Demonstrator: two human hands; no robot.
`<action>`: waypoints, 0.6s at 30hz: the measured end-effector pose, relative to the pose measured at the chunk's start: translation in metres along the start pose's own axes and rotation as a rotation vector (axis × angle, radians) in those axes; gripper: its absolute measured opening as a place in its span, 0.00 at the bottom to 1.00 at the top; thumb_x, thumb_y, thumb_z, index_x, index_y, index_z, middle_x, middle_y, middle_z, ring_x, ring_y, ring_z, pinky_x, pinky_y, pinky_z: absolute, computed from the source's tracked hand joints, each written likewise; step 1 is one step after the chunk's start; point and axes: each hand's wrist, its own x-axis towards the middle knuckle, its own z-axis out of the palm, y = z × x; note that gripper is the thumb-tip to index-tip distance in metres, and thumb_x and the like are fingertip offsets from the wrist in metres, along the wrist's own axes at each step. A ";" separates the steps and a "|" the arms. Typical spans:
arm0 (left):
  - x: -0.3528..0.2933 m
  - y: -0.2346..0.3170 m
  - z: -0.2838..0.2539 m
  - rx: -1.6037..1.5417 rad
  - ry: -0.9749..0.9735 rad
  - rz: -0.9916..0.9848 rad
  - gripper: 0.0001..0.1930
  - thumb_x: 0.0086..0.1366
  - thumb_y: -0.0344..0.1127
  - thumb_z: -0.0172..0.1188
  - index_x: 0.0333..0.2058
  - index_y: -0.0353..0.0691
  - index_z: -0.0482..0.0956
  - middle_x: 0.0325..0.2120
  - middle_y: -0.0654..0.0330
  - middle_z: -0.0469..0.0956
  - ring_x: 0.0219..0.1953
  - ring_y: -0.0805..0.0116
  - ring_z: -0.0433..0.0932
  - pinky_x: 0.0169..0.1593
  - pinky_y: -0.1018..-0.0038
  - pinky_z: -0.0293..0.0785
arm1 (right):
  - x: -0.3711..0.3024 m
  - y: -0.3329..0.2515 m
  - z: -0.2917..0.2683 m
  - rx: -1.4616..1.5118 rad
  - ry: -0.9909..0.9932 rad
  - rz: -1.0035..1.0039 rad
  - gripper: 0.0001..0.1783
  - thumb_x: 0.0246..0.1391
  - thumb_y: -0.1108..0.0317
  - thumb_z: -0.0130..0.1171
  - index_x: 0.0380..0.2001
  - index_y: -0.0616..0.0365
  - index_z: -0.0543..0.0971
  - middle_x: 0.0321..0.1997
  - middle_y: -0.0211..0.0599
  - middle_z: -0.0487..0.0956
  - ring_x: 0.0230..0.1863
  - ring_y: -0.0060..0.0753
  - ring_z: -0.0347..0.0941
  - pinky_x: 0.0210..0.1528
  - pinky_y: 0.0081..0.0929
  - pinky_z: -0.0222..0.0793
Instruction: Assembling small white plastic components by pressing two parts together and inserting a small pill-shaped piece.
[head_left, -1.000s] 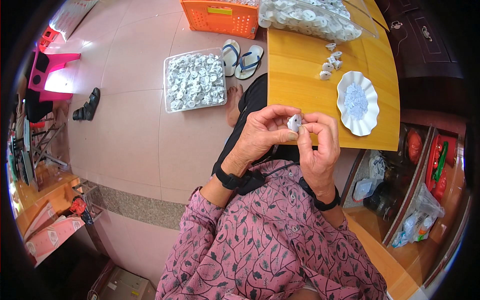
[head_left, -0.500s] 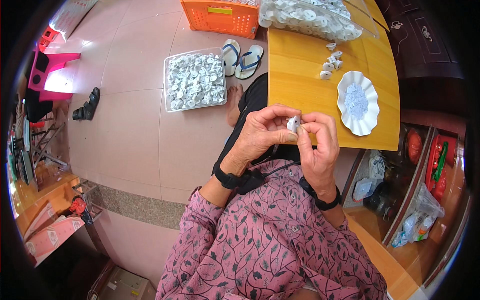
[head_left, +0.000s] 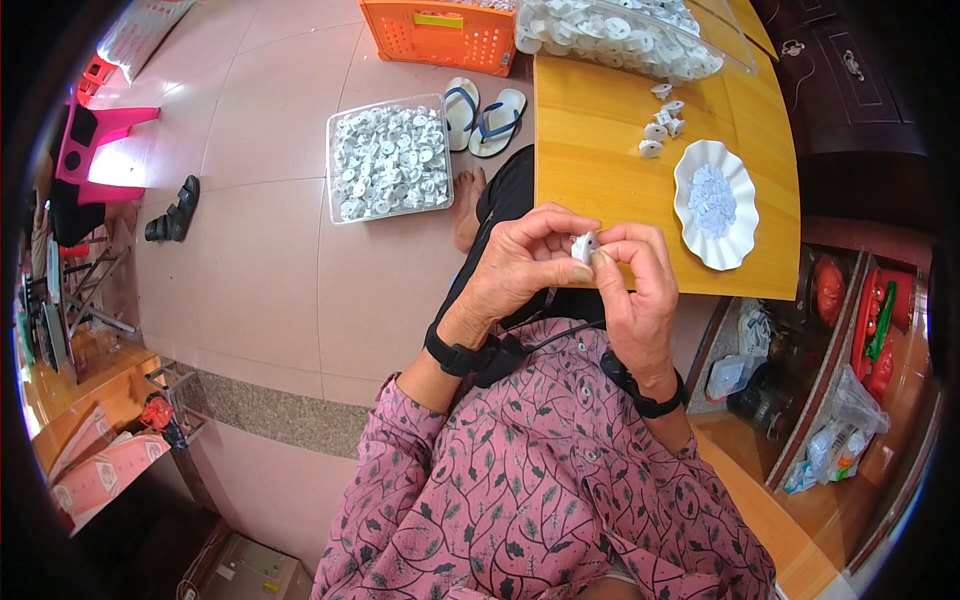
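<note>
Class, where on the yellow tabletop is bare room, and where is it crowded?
Bare: the tabletop left of the loose white parts, and the strip right of them, beyond the wavy dish. Crowded: the far end, under the clear bin.

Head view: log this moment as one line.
left hand: holding small white plastic part | right hand: touching same part | nearby: white scalloped oval dish of pale-blue slivers, on yellow wooden table
</note>
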 end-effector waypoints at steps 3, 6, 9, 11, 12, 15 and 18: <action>-0.001 -0.002 0.004 -0.162 0.021 -0.050 0.22 0.58 0.20 0.69 0.52 0.30 0.76 0.40 0.60 0.79 0.43 0.74 0.80 0.50 0.76 0.79 | -0.002 0.002 0.003 0.047 0.032 0.024 0.04 0.56 0.78 0.60 0.34 0.63 0.75 0.42 0.44 0.76 0.42 0.42 0.75 0.44 0.32 0.72; 0.000 -0.002 0.006 -0.269 0.041 -0.081 0.22 0.59 0.20 0.68 0.52 0.30 0.75 0.40 0.59 0.80 0.43 0.73 0.80 0.50 0.76 0.80 | -0.004 0.006 0.006 0.126 0.067 0.057 0.04 0.56 0.78 0.61 0.34 0.63 0.76 0.42 0.44 0.76 0.43 0.42 0.76 0.44 0.32 0.72; 0.000 -0.002 0.007 -0.284 0.053 -0.085 0.22 0.59 0.20 0.67 0.52 0.30 0.75 0.41 0.58 0.80 0.43 0.73 0.80 0.50 0.75 0.80 | -0.004 0.006 0.007 0.107 0.072 0.045 0.04 0.56 0.78 0.61 0.34 0.63 0.75 0.42 0.44 0.76 0.42 0.41 0.76 0.43 0.32 0.72; 0.001 -0.003 0.007 -0.287 0.059 -0.083 0.22 0.59 0.20 0.67 0.52 0.30 0.75 0.41 0.58 0.80 0.43 0.73 0.80 0.50 0.75 0.81 | -0.002 0.004 0.008 0.093 0.079 0.036 0.04 0.56 0.78 0.61 0.33 0.63 0.75 0.42 0.44 0.76 0.42 0.42 0.76 0.43 0.32 0.72; 0.000 -0.004 0.007 -0.279 0.060 -0.078 0.22 0.59 0.20 0.67 0.52 0.30 0.75 0.41 0.58 0.80 0.42 0.73 0.80 0.50 0.75 0.81 | -0.002 0.004 0.009 0.080 0.087 0.027 0.04 0.56 0.78 0.61 0.33 0.63 0.75 0.42 0.44 0.76 0.41 0.42 0.76 0.43 0.32 0.72; 0.000 -0.003 0.007 -0.261 0.063 -0.077 0.22 0.59 0.20 0.67 0.52 0.30 0.75 0.40 0.59 0.80 0.42 0.74 0.80 0.49 0.75 0.81 | -0.001 0.003 0.009 0.043 0.087 0.007 0.04 0.56 0.78 0.60 0.32 0.63 0.74 0.41 0.44 0.76 0.41 0.42 0.75 0.42 0.33 0.72; 0.000 -0.006 0.005 -0.222 0.063 -0.076 0.23 0.57 0.19 0.68 0.52 0.30 0.75 0.41 0.58 0.79 0.43 0.73 0.80 0.49 0.75 0.81 | 0.000 0.002 0.007 0.004 0.070 -0.009 0.04 0.55 0.79 0.58 0.32 0.62 0.73 0.41 0.44 0.75 0.40 0.43 0.75 0.42 0.34 0.71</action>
